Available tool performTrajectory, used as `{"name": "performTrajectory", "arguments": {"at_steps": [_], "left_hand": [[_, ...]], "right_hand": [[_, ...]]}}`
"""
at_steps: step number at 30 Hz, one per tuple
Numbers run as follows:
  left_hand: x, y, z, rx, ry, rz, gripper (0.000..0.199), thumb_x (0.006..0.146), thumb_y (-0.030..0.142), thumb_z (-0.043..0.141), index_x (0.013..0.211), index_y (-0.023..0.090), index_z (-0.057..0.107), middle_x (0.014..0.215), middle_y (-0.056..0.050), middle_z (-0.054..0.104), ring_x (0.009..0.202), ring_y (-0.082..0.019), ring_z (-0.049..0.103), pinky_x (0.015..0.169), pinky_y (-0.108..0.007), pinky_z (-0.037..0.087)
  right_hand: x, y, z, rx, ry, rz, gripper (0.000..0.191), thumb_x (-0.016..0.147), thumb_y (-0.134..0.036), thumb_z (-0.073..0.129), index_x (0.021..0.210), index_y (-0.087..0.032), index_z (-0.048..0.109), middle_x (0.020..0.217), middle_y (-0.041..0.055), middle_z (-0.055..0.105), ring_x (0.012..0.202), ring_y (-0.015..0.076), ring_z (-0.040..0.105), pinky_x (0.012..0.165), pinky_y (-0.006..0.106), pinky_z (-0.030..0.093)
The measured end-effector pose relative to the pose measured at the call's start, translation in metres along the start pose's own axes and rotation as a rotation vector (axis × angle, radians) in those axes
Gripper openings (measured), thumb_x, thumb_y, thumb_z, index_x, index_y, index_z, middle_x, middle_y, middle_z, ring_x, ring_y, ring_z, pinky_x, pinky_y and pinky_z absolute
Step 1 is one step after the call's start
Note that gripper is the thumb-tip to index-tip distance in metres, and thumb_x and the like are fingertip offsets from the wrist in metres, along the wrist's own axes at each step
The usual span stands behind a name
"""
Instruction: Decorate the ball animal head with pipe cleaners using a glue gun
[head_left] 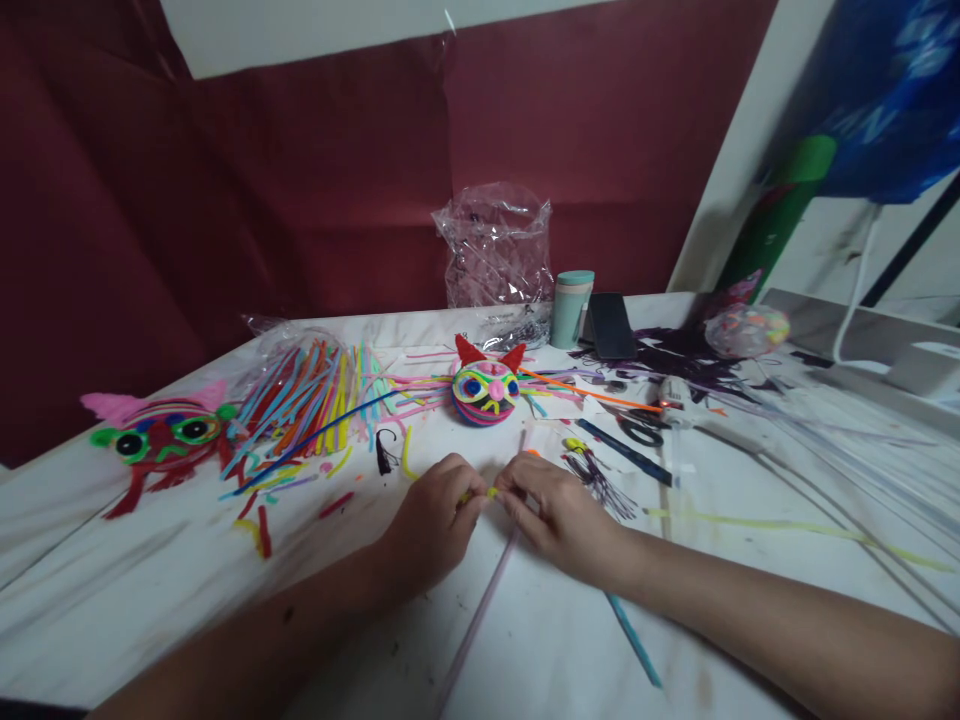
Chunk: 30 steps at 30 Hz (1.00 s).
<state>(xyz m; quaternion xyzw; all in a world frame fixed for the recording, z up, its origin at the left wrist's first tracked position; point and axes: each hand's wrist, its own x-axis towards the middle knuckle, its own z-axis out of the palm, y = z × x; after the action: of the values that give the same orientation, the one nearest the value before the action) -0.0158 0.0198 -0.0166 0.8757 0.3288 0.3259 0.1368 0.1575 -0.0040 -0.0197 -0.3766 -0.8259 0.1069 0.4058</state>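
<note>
My left hand point(439, 515) and my right hand point(551, 505) meet above the middle of the table, each closed in a pinch. Between their fingertips shows a small yellow piece of pipe cleaner point(491, 492); most of it is hidden by the fingers. Just beyond them sits a round cat head point(487, 393) wound from coloured pipe cleaners, with red ears, a pink nose and blue eyes. A pale purple pipe cleaner point(480, 620) lies under my hands. A yellow-topped bundle of dark strands point(596, 475) rests beside my right hand.
On the left stands another pipe-cleaner animal point(165, 435) with pink ears, next to a bag of coloured pipe cleaners point(307, 390). Scissors point(637, 430), a dark blue strip point(626, 452) and a glue gun point(675, 400) lie right. Behind are a green cup point(571, 308) and a phone point(611, 325).
</note>
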Motion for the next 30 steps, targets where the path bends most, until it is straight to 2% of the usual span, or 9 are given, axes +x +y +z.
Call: {"name": "performTrajectory", "arguments": {"at_steps": [5, 8, 13, 15, 17, 20, 25, 30], "left_hand": [[-0.003, -0.002, 0.005, 0.101, -0.076, 0.092, 0.014, 0.079, 0.011, 0.040, 0.067, 0.018, 0.046, 0.070, -0.003, 0.051, 0.066, -0.015, 0.048, 0.060, -0.027, 0.038], [-0.003, -0.001, 0.006, 0.065, -0.071, 0.103, 0.015, 0.074, 0.007, 0.042, 0.064, 0.018, 0.044, 0.068, -0.002, 0.050, 0.066, -0.015, 0.048, 0.060, -0.026, 0.038], [0.000, 0.004, -0.001, -0.137, 0.089, -0.021, 0.014, 0.071, 0.007, 0.047, 0.062, 0.018, 0.046, 0.066, 0.000, 0.049, 0.062, -0.012, 0.048, 0.058, -0.024, 0.038], [0.001, 0.006, -0.002, -0.190, 0.132, -0.042, 0.014, 0.072, 0.008, 0.048, 0.062, 0.018, 0.046, 0.066, 0.001, 0.050, 0.063, -0.012, 0.049, 0.059, -0.024, 0.039], [0.000, 0.005, -0.001, -0.204, 0.127, -0.051, 0.012, 0.073, 0.010, 0.049, 0.064, 0.018, 0.047, 0.068, 0.001, 0.051, 0.065, -0.012, 0.050, 0.061, -0.024, 0.039], [0.000, 0.001, 0.002, -0.160, 0.050, -0.053, 0.012, 0.077, 0.014, 0.047, 0.066, 0.019, 0.047, 0.069, 0.000, 0.051, 0.066, -0.013, 0.050, 0.061, -0.025, 0.040], [-0.003, -0.008, 0.006, 0.133, -0.054, 0.089, 0.013, 0.081, 0.013, 0.040, 0.071, 0.018, 0.047, 0.073, -0.004, 0.053, 0.069, -0.016, 0.048, 0.063, -0.030, 0.038], [-0.006, -0.011, 0.009, 0.302, -0.150, 0.190, 0.018, 0.082, 0.010, 0.036, 0.070, 0.019, 0.046, 0.072, -0.005, 0.052, 0.069, -0.018, 0.047, 0.064, -0.031, 0.037]], "right_hand": [[-0.002, 0.002, 0.001, -0.216, -0.104, -0.144, 0.018, 0.083, -0.012, 0.040, 0.071, -0.016, 0.053, 0.067, 0.0076, 0.057, 0.064, 0.0175, 0.050, 0.063, 0.029, 0.041], [-0.003, 0.003, 0.001, -0.195, -0.157, -0.162, 0.018, 0.083, -0.013, 0.042, 0.071, -0.015, 0.055, 0.068, 0.0082, 0.058, 0.067, 0.0183, 0.051, 0.064, 0.030, 0.042], [0.000, -0.001, 0.002, 0.194, -0.025, 0.175, 0.008, 0.082, -0.018, 0.051, 0.076, -0.017, 0.056, 0.071, 0.0026, 0.060, 0.066, 0.0132, 0.055, 0.061, 0.023, 0.044], [0.000, -0.003, 0.002, 0.262, 0.019, 0.227, 0.009, 0.083, -0.022, 0.053, 0.075, -0.017, 0.056, 0.071, 0.0016, 0.060, 0.066, 0.0126, 0.056, 0.062, 0.023, 0.044], [0.000, -0.004, 0.001, 0.239, 0.034, 0.204, 0.012, 0.085, -0.022, 0.050, 0.074, -0.017, 0.055, 0.070, 0.0021, 0.059, 0.066, 0.0128, 0.055, 0.062, 0.023, 0.044], [-0.001, -0.002, 0.000, 0.123, 0.002, 0.108, 0.013, 0.086, -0.018, 0.045, 0.076, -0.017, 0.053, 0.072, 0.0045, 0.058, 0.067, 0.0143, 0.053, 0.061, 0.025, 0.043], [-0.001, 0.005, 0.002, -0.138, -0.110, -0.104, 0.019, 0.085, -0.013, 0.037, 0.072, -0.016, 0.051, 0.069, 0.0082, 0.056, 0.066, 0.0181, 0.049, 0.063, 0.030, 0.041], [-0.003, 0.005, 0.003, -0.260, -0.254, -0.132, 0.017, 0.083, -0.013, 0.042, 0.073, -0.014, 0.055, 0.070, 0.0090, 0.058, 0.068, 0.0187, 0.050, 0.066, 0.031, 0.040]]}}
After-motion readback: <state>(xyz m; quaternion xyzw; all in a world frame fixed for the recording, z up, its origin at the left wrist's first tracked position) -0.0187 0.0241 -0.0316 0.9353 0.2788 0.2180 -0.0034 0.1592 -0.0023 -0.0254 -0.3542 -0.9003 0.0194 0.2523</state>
